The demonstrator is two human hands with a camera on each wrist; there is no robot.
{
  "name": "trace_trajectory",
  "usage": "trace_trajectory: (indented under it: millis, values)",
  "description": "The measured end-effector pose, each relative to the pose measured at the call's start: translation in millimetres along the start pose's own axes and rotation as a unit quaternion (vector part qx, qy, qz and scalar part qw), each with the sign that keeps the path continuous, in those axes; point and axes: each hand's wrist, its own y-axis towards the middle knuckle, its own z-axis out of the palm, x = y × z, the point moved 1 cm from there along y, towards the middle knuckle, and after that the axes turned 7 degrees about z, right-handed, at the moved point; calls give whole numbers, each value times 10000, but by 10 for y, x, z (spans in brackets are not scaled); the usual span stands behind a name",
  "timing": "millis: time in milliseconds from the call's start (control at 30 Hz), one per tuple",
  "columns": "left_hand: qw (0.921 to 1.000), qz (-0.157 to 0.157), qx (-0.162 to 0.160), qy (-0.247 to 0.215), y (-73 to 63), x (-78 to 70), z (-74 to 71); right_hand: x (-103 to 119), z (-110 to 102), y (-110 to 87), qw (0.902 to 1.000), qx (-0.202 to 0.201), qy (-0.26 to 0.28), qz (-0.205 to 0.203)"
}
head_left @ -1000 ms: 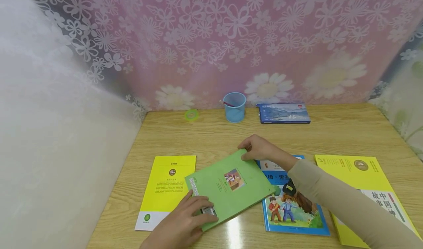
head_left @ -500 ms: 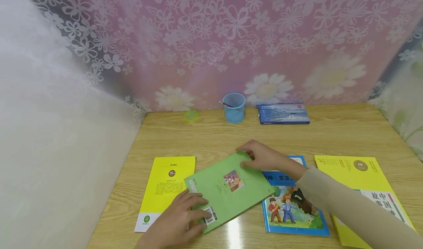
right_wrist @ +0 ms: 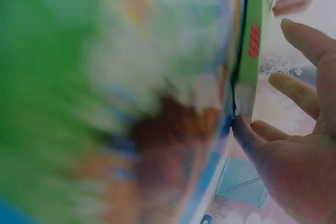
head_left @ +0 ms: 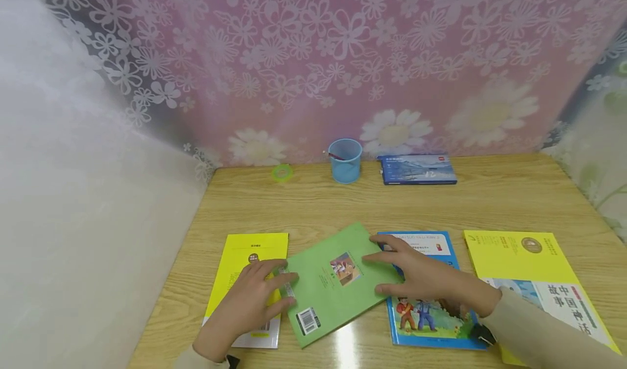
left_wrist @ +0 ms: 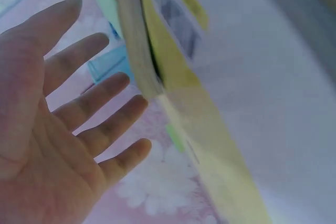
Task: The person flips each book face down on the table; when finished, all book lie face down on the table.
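A green book (head_left: 338,293), picture and barcode upward, lies tilted between a yellow book (head_left: 241,290) and a blue storybook (head_left: 436,331), overlapping the blue one's edge. My left hand (head_left: 245,298) is over the yellow book with spread fingers, tips right at the green book's left edge; the left wrist view shows its palm holding nothing. From the right, my right hand (head_left: 416,274) reaches over the blue storybook, its loosely spread fingers over the green book's right side. In the right wrist view, fingertips (right_wrist: 242,129) are right at the book edges.
Another yellow book (head_left: 514,254) lies at the far right under my sleeve. Along the back of the wooden table (head_left: 274,205) are a green tape roll (head_left: 282,172), a light blue bucket (head_left: 345,167) with a pen inside and a blue box (head_left: 418,169).
My left hand has slid up from the green book's barcode to its left edge. My right hand has let go of the top corner and moved down along the right side.
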Motion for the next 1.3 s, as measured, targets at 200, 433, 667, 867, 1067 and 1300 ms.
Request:
trace_trajectory:
  millis: [200, 433, 667, 867, 1067, 1300]
  values:
    - [9992, -337, 188, -50, 120, 170, 37, 9, 141, -272, 9978, -484, -363, -283]
    - [9991, -334, 210, -125, 171, 244, 55, 40, 203, -348, 9945, -766, -624, -340]
    - [9996, -139, 221, -82, 187, 220, 52, -8, 201, -295, 9927, -891, -683, -433]
    - [9995, -82, 317, -4, 178, 198, 39, 11, 147, -280, 9924, -847, -796, -395]
    - [9997, 26, 252, 68, 128, 145, 12, -17, 93, -221, 9895, -913, -942, -598]
    - [9994, 129, 326, 70, 59, 89, 4, -29, 37, -136, 9879, -879, -1068, -705]
